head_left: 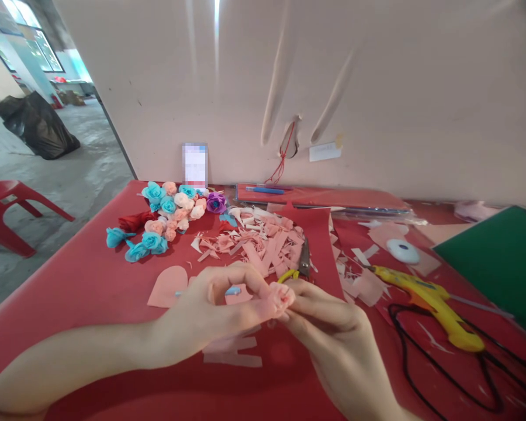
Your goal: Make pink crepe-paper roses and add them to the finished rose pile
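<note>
A small pink paper flower [283,297] is pinched between my two hands above the red table [114,362]. My left hand [228,295] grips its left side between thumb and fingers. On its right side, the fingertips of my right hand [333,327] press against it. Below and behind my hands lie a pink petal-shaped paper piece [167,286], a cut pink strip piece [234,354] and a blue stick [233,290], partly hidden. Scissors with yellow handles [289,275] rest just beyond the flower, their blades [304,257] beside the scraps.
Pink paper scraps [263,240] are heaped behind my hands. Blue, pink, red and purple paper flowers [167,204] cluster at the back left, near a propped phone [195,165]. At right lie a yellow glue gun [433,304], its black cord [405,356], a white oval object [402,251] and a green sheet [504,263].
</note>
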`<state>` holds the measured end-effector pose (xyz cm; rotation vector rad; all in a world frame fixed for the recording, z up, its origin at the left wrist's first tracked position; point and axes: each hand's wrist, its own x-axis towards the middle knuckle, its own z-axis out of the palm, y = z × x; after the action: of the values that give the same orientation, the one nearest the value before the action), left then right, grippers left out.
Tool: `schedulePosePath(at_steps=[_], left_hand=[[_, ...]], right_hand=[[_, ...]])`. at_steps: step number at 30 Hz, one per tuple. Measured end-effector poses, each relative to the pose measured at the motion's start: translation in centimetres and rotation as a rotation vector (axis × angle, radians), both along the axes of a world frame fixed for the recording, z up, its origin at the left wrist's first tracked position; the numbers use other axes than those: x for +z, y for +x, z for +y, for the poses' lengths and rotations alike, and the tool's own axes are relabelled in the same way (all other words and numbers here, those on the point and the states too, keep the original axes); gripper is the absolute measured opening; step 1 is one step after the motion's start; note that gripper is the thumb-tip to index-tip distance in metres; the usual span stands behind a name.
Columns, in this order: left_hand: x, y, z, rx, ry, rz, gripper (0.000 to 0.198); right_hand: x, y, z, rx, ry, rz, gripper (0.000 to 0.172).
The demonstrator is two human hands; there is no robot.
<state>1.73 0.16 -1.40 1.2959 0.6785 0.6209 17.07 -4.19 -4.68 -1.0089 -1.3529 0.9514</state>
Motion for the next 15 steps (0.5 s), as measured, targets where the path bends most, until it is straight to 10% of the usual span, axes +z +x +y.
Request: schedulePosePath(at_steps=[15], left_hand=[[-1.8,0.6,-0.6,-0.017,-0.212,-0.428,0.008]], right_hand=[[0.7,-0.2,-0.2,-0.135,0.191,-0.136,0.024]])
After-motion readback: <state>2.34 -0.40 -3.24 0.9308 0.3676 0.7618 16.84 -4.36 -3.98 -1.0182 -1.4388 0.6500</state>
